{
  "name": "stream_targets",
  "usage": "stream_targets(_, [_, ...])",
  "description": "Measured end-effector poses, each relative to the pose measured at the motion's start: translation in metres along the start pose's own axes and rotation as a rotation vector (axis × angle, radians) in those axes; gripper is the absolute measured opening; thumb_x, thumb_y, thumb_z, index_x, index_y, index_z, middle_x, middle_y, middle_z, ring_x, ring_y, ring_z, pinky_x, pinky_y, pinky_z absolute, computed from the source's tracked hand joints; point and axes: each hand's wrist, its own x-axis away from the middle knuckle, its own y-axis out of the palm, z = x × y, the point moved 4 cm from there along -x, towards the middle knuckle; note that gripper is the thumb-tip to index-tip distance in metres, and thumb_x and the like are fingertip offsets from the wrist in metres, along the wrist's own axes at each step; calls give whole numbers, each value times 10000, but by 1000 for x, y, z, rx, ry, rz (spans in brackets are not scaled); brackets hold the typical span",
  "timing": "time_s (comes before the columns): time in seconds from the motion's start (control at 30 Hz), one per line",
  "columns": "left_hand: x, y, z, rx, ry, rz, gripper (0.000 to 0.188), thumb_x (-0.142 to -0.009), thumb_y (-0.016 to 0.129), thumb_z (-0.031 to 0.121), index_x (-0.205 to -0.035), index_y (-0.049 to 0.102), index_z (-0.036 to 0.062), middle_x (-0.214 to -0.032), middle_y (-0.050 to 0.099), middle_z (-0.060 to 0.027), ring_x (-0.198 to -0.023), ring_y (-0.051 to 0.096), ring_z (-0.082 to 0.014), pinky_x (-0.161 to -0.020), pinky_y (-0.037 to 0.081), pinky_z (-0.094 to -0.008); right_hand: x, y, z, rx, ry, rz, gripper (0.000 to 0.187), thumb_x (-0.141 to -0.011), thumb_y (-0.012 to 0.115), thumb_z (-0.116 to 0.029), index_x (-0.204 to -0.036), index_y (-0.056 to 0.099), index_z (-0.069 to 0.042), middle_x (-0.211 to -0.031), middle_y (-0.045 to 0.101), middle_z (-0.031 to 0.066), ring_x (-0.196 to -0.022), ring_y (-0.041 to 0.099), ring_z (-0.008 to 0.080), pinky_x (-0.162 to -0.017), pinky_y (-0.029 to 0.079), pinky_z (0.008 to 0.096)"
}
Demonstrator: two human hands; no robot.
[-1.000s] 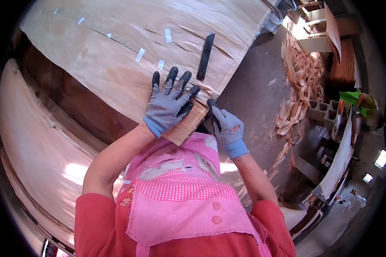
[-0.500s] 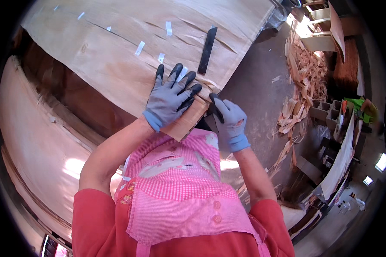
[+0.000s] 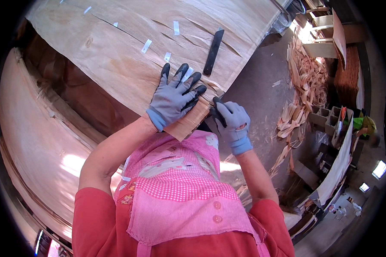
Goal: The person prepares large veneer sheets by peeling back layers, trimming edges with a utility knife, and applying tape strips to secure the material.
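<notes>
My gloved left hand (image 3: pixel 173 99) lies with fingers spread on the near corner of a large, pale wood veneer sheet (image 3: pixel 116 55). Under and beside its palm is a narrow veneer strip (image 3: pixel 185 124) with straight edges. At the strip's right edge, my gloved right hand (image 3: pixel 232 121) is closed, its dark fingertips curled in against the corner. Whatever those fingers grip is hidden. A flat black bar (image 3: pixel 213 52) with a slanted end rests on the sheet beyond my left fingertips. Several white tape pieces (image 3: pixel 176 28) stick to the sheet, which has long splits.
Curved veneer sheets (image 3: pixel 43 141) stand at the left. To the right, a heap of veneer scraps (image 3: pixel 306 77) covers part of the floor, near hollow concrete blocks (image 3: pixel 326 118). Farther right, a bright green and yellow item (image 3: pixel 365 125) shows beside a leaning pale sheet (image 3: pixel 336 162).
The sheet, bar and both hands appear shifted slightly right and down in the picture. My left hand stays spread on the corner, and my right stays curled at the edge.
</notes>
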Motion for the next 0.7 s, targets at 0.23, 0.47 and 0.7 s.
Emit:
stream_targets(0.23, [0, -3, 0, 16, 9, 22, 439, -872, 587, 327, -1306, 585, 260, -1490, 414, -56, -1416, 298, -333, -1150, 88, -603, -8, 19, -6, -65, -26, 158, 268, -739, 727, -139, -996, 650, -119, -1011, 575, 94, -881, 556, 288, -720, 451, 382])
stream_targets(0.47, [-10, -5, 1, 89, -33, 75, 355, -831, 641, 312, -1163, 639, 187, -1440, 466, -73, -1383, 356, -313, -1147, 110, -601, -7, 29, 3, -291, 78, 203, 320, -693, 730, -44, -1001, 665, -99, -1011, 580, 108, -905, 577, 300, -770, 476, 376])
stream_targets(0.7, [-14, 2, -1, 128, -56, 100, 285, -833, 629, 313, -1060, 637, 141, -1406, 494, -101, -1353, 391, -338, -1135, 95, -635, -10, 30, 8, -442, 209, 168, 253, -723, 731, -40, -968, 669, -54, -1006, 577, 136, -934, 590, 316, -814, 484, 362])
